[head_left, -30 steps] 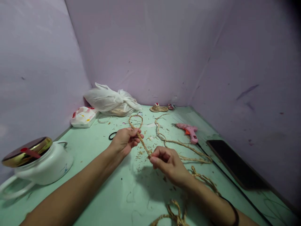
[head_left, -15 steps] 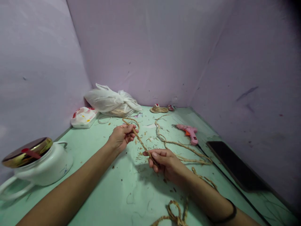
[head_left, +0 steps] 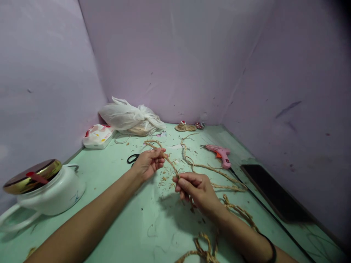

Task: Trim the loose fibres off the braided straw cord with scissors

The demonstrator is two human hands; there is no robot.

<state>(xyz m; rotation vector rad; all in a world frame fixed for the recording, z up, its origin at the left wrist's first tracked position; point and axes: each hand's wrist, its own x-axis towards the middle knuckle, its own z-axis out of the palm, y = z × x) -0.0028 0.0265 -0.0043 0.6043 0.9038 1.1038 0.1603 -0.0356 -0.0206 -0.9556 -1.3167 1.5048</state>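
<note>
A braided straw-coloured cord runs taut between my two hands above the green table. My left hand is closed on it, with a loop of the cord curving away behind the fingers. Lower and to the right, my right hand pinches the cord between thumb and forefinger. Black scissor handles show just left of my left hand; the rest is hidden. More braided cord lies beyond my right hand, and a looped bundle of cord is at the near edge.
A pink glue gun with a black cable lies at right, beside a dark phone-like slab. On the left stand a white pot with a gold-rimmed lid and a tissue pack. A white plastic bag rests at the back wall.
Both hands have shifted slightly to the right with the cord, and the gap between them is a little shorter. The scissor handles have come into view beside my left hand.
</note>
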